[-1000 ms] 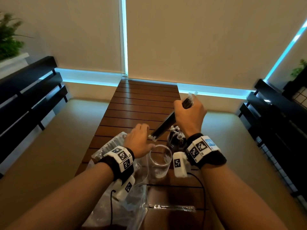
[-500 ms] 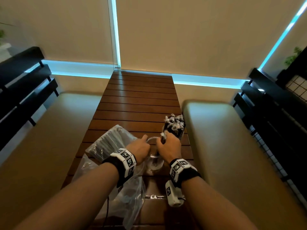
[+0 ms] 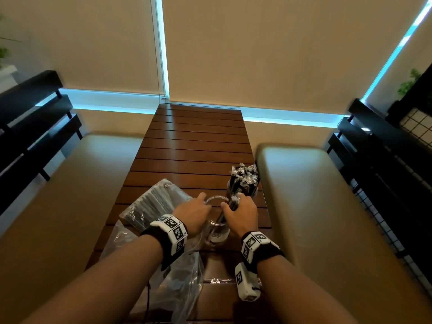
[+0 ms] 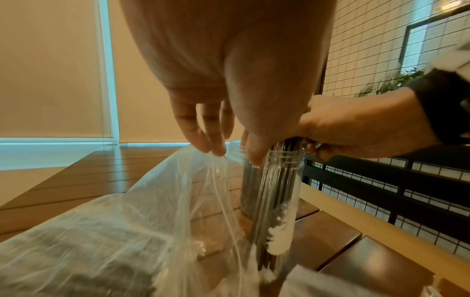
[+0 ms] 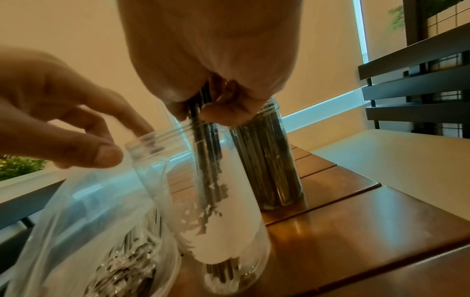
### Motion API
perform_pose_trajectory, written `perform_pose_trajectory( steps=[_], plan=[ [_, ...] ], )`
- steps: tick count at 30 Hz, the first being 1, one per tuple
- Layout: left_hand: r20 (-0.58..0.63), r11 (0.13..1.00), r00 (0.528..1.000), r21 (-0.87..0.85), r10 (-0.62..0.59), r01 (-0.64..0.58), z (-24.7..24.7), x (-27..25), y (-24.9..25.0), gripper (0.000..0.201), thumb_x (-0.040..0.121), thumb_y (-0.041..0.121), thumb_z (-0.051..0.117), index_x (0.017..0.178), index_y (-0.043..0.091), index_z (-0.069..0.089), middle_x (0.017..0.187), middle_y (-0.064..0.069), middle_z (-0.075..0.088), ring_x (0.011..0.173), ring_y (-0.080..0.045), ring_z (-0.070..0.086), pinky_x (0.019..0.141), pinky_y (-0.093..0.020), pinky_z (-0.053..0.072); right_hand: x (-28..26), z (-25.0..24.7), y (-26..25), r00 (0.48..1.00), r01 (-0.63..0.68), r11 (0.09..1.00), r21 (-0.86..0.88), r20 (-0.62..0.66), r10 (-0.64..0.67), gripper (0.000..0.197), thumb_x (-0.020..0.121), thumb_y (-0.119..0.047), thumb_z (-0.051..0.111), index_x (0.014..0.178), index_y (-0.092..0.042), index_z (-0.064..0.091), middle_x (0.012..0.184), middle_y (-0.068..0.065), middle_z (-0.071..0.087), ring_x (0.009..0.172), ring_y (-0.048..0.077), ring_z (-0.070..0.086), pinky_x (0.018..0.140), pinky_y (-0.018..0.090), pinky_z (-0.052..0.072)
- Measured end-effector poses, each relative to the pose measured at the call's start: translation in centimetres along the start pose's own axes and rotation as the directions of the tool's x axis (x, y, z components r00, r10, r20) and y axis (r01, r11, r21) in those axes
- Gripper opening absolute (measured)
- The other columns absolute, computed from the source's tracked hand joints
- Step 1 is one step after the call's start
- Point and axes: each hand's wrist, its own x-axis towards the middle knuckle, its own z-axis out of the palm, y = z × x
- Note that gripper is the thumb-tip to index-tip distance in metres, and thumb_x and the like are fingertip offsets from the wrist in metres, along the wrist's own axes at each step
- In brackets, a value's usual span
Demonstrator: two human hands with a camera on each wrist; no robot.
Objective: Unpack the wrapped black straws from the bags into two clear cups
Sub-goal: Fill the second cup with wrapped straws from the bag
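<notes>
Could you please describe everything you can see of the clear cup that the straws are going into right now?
The near clear cup is a tall, transparent plastic cylinder with a ridged rim, standing upright on the wooden table. The left hand steadies its rim with its fingertips, while the right hand lowers a bundle of wrapped black straws inside. A plastic bag lies against its left side.

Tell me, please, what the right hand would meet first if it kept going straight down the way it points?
Probably the near clear cup's rim: the right hand holds its straw bundle just above the mouth, straws already inside, though the exact gap is unclear.
</notes>
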Motion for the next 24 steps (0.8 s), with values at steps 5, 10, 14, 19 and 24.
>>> perform_pose_trajectory(
  steps=[5, 10, 14, 19, 24],
  plan=[
    [-0.125, 0.947, 0.939, -0.07, -0.321, 0.315, 0.0, -0.7, -2.1, 0.053, 0.08, 0.019, 0.073, 0.122, 0.017, 0.04, 0.124, -0.007, 0.036, 0.1, -0.024, 0.052, 0.069, -0.031, 0.05, -0.4, -1.3, -1.9, 0.993, 0.016, 1.0, -0.026, -0.119, -0.019, 0.074, 0.069, -0.074, 0.068, 0.12, -0.027, 0.041, 0.115, -0.005, 0.041, 0.084, 0.011, 0.049, 0.072, 0.035, 0.052],
    [0.003, 0.861, 0.878, -0.189, -0.48, 0.471, 0.1, -1.2, -5.0, 0.009, 0.093, 0.01, 0.047, 0.1, 0.013, 0.053, 0.096, -0.005, 0.061, 0.078, -0.022, 0.055, 0.067, -0.032, 0.046, -0.3, -2.2, -5.0, 0.915, 0.309, 0.948, -0.081, -0.247, -0.319, 0.03, 0.089, -0.049, 0.06, 0.105, -0.025, 0.051, 0.104, -0.007, 0.047, 0.076, 0.007, 0.051, 0.06, 0.025, 0.044],
    [-0.172, 0.829, 0.833, -0.321, -0.526, 0.458, -2.1, -1.2, -6.3, 0.015, 0.093, 0.009, 0.05, 0.082, 0.019, 0.051, 0.088, -0.005, 0.061, 0.072, -0.024, 0.053, 0.062, -0.032, 0.04, -0.3, -0.6, -7.7, 0.837, 0.547, 0.835, -0.066, 0.082, -0.541, 0.016, 0.093, -0.033, 0.051, 0.082, -0.022, 0.056, 0.075, -0.007, 0.059, 0.065, 0.013, 0.056, 0.06, 0.036, 0.052],
    [-0.307, 0.862, 0.824, -0.347, -0.477, 0.37, -5.6, -1.9, -8.3, 0.017, 0.084, 0.003, 0.056, 0.083, 0.02, 0.056, 0.091, -0.006, 0.065, 0.082, -0.029, 0.06, 0.067, -0.035, 0.045, -0.8, 2.8, -10.6, 0.751, 0.507, 0.861, 0.042, 0.468, -0.466, 0.025, 0.091, -0.013, 0.045, 0.099, -0.015, 0.069, 0.092, 0.009, 0.072, 0.081, 0.029, 0.066, 0.075, 0.043, 0.057],
    [-0.393, 0.896, 0.814, -0.302, -0.427, 0.325, -8.3, -4.1, -9.4, 0.011, 0.089, 0.007, 0.057, 0.094, 0.016, 0.062, 0.087, 0.0, 0.052, 0.08, -0.022, 0.053, 0.068, -0.033, 0.042, -0.6, 4.5, -13.9, 0.713, 0.442, 0.891, 0.099, 0.565, -0.417, 0.035, 0.095, -0.005, 0.041, 0.125, -0.006, 0.06, 0.116, 0.019, 0.065, 0.105, 0.036, 0.061, 0.087, 0.037, 0.05]
  ],
)
